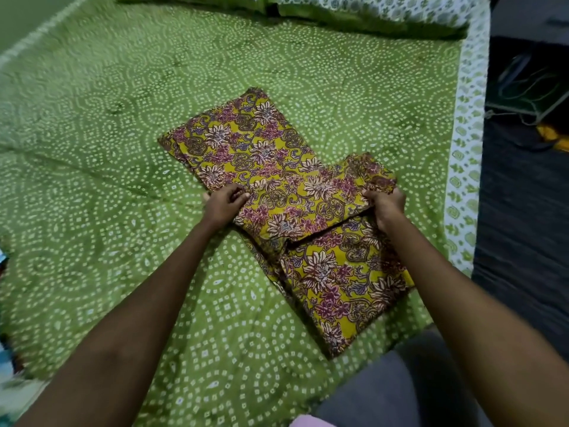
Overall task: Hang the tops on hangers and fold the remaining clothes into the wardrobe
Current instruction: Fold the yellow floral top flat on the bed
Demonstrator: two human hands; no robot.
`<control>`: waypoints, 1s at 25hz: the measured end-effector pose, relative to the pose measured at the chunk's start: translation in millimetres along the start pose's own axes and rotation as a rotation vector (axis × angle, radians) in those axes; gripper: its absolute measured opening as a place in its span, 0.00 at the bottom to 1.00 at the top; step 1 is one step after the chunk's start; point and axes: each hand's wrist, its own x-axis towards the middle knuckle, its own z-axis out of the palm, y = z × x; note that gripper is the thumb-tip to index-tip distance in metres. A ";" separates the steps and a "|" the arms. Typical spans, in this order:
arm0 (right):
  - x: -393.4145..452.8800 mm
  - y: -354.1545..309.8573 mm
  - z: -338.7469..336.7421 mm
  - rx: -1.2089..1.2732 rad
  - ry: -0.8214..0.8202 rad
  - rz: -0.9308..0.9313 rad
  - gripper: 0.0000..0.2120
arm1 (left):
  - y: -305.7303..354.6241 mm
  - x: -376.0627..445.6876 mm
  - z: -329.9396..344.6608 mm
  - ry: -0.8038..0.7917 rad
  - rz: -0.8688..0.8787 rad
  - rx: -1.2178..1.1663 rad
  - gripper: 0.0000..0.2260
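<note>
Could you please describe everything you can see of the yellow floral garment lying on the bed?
The yellow floral garment looks like thin printed cotton, mustard yellow with maroon and cream flowers and dark vine outlines. It lies flat on the green dotted bedspread, partly folded: one long section stretches away up the bed, and another layer is doubled over near the person. The left hand pinches its left edge, and the right hand grips the fold's right edge.

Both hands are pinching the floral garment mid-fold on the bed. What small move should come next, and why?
Probably carry the held fold forward and lay it flat: the left hand and right hand each pinch a side of the floral garment, whose far half lies spread on the bedsheet.
</note>
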 end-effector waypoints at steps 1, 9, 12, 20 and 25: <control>0.2 0.3 -2.2 -0.006 -0.014 0.014 0.22 | 0.8 -1.2 -0.1 -0.003 -0.010 -0.015 0.06; -123.5 40.5 20.3 -0.597 -0.174 -0.479 0.23 | 5.0 -8.8 -9.2 -0.026 -0.100 -0.338 0.17; -173.9 101.0 32.8 -0.805 -0.542 -0.352 0.25 | 10.0 -6.3 -3.0 0.091 -0.019 -0.138 0.16; -178.6 75.9 24.7 -1.152 -0.570 -0.357 0.08 | 26.7 -10.1 7.7 0.220 0.046 0.536 0.15; -153.0 46.3 74.0 -0.744 -0.437 -0.786 0.13 | 61.3 -64.5 47.7 0.125 0.246 0.151 0.12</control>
